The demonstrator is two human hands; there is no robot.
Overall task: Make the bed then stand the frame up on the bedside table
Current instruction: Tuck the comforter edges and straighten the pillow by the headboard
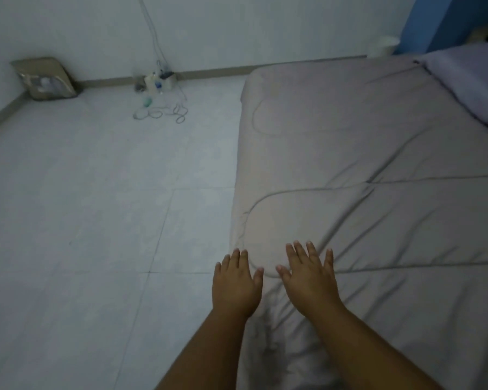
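A low bed fills the right half of the head view, covered by a greyish-pink quilt [364, 153] spread nearly flat with a few creases. My left hand [235, 282] lies palm down at the quilt's left edge, fingers apart. My right hand [310, 274] rests flat on the quilt just to the right of it, fingers spread, holding nothing. A pale lilac pillow [468, 83] sits at the far right end of the bed. No frame or bedside table is in view.
Pale tiled floor [96, 206] stretches left of the bed. A brown packet [47, 78] leans in the far left corner. A power strip with plugs and coiled cables [159, 94] lies by the wall. A white bin [383, 46] stands beyond the bed.
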